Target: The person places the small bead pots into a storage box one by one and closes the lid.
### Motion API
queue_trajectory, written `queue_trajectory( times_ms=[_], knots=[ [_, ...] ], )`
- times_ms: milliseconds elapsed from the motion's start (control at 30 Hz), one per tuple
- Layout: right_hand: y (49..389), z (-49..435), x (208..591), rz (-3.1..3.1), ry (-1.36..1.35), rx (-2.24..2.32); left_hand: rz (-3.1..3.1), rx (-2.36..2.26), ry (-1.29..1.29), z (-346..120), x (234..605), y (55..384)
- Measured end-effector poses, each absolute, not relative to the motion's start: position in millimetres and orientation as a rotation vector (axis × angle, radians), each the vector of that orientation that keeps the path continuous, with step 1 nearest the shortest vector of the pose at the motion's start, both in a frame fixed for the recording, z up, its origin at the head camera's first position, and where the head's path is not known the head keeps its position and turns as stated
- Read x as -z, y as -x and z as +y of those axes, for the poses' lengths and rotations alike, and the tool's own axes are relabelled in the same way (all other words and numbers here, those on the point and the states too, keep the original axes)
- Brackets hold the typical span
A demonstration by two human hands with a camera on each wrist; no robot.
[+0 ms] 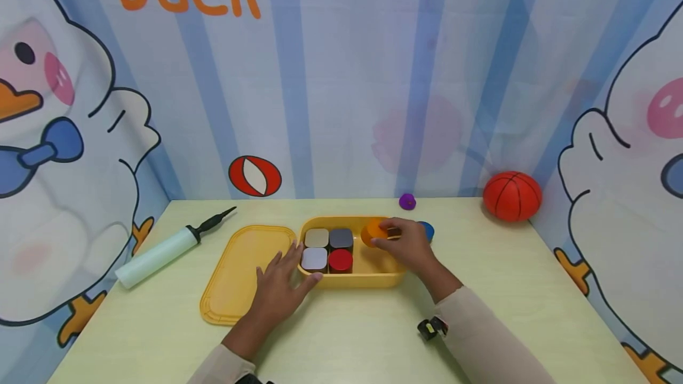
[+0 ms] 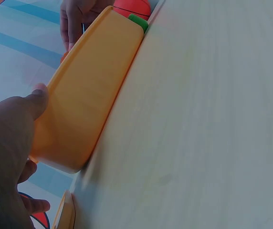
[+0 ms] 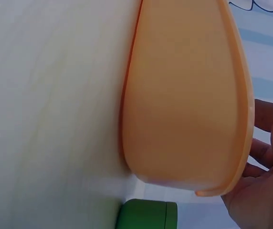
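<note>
A yellow box holds several small lidded pots, among them a red pot, a white pot, a grey pot and a beige pot, grouped in its left half. Over its right half, my right hand pinches an orange pot between thumb and fingers. My left hand rests at the box's left front corner, fingers spread along the left end and thumb at the front rim. The left wrist view shows that thumb against the rim.
A yellow lid lies left of the box. Farther left is a pale green hand pump. A blue pot and a green pot stand right of the box. A purple piece and a red ball sit at the back.
</note>
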State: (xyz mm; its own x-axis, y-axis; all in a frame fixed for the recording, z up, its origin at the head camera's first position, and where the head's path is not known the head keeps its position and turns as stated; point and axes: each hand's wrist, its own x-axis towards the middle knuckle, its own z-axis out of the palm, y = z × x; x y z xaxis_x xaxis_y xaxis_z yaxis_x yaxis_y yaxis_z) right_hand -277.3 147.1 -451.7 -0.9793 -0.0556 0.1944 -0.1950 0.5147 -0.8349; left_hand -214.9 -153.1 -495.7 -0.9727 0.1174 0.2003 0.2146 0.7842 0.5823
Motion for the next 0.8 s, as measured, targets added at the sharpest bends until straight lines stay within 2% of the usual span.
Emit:
queue_trajectory(
  times_ms=[367, 800],
  knots=[
    [290, 132, 453, -2.815, -0.207, -1.141, -2.807, 0.983, 0.278, -152, 499, 216],
    [297, 120, 456, -2.972, -0.187, -1.005, -2.809, 0.964, 0.275, -154, 498, 216]
  ],
)
